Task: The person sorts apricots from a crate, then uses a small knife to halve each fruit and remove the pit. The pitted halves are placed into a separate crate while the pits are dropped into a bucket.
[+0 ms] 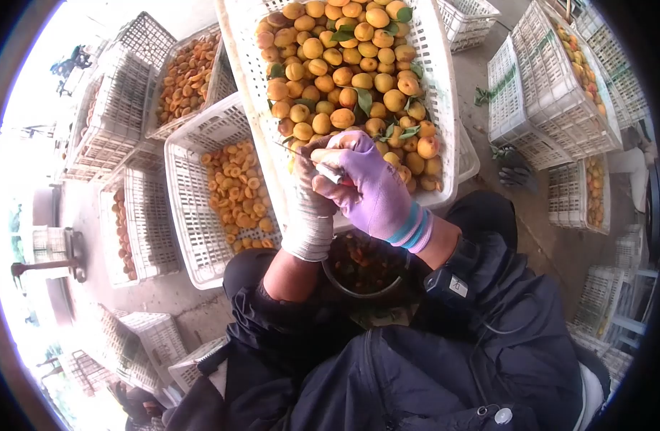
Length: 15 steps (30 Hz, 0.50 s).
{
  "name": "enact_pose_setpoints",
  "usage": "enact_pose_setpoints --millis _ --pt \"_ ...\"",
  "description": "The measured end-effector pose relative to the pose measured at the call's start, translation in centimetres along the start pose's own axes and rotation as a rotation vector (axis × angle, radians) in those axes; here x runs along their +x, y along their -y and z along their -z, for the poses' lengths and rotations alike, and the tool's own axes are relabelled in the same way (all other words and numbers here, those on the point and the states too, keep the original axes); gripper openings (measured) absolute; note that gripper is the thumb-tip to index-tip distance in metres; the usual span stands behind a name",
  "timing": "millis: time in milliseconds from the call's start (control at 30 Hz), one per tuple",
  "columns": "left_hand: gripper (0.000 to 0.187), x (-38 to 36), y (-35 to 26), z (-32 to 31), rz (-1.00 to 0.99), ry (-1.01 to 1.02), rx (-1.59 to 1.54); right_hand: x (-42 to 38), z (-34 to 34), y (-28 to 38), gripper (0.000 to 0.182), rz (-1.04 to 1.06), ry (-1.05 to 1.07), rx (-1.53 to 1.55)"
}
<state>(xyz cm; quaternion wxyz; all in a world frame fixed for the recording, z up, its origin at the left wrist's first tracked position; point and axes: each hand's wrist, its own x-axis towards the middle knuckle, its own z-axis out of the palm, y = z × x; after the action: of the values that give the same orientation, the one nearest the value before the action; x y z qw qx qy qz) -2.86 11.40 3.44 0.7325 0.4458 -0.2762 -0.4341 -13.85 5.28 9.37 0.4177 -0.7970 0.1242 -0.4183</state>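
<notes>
My left hand (308, 194), in a whitish glove with stained fingers, is raised at the near edge of a white crate (447, 79) full of whole apricots (344, 75). Its fingers are bent and partly hidden; what they hold, if anything, cannot be made out. My right hand (369, 187), in a purple glove with teal bands, is closed on a small knife (330, 173) with a bit of red at its handle. The two hands meet at the fingertips. Left of them a lower white crate (193, 244) holds apricot halves (236, 194).
Below my hands, between my knees, stands a round bowl (366, 293) with dark scraps in it. Stacked crates of fruit (114, 108) rise at the left, and more crates (552, 108) at the right. A dark glove (515, 172) lies on the floor.
</notes>
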Motion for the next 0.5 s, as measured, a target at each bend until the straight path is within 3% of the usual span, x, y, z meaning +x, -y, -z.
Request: enact_pose_setpoints --millis 100,133,167,233,267,367,433,500 --pt "0.042 1.0 1.7 2.4 0.096 0.065 -0.05 -0.1 0.0 0.2 0.024 -0.023 0.006 0.077" --pt "0.044 0.5 -0.4 0.1 0.252 -0.116 -0.465 -0.2 0.0 -0.1 0.025 -0.035 -0.018 0.189" --pt "0.044 0.2 -1.7 -0.4 0.246 -0.115 -0.464 -0.6 -0.1 -1.0 0.024 -0.192 -0.043 0.329" --pt "0.05 -0.4 -3.9 -0.6 0.363 -0.108 -0.203 0.1 2.0 0.2 0.027 -0.7 0.014 0.96" --pt "0.054 -0.7 -5.5 -0.4 0.385 0.118 -0.205 -0.2 1.9 -0.3 0.029 -0.743 -0.034 0.961" --pt "0.054 -0.8 -5.2 -1.0 0.359 0.014 -0.179 0.1 2.8 -0.6 0.031 -0.781 0.014 1.035" --pt "0.045 -0.9 -5.5 -1.4 0.335 0.034 -0.217 0.0 2.9 -0.8 0.031 -0.794 0.041 1.026" --pt "0.031 -1.1 -5.5 -1.7 0.245 0.06 -0.029 -0.1 2.9 -1.0 0.031 -0.81 0.064 1.017"
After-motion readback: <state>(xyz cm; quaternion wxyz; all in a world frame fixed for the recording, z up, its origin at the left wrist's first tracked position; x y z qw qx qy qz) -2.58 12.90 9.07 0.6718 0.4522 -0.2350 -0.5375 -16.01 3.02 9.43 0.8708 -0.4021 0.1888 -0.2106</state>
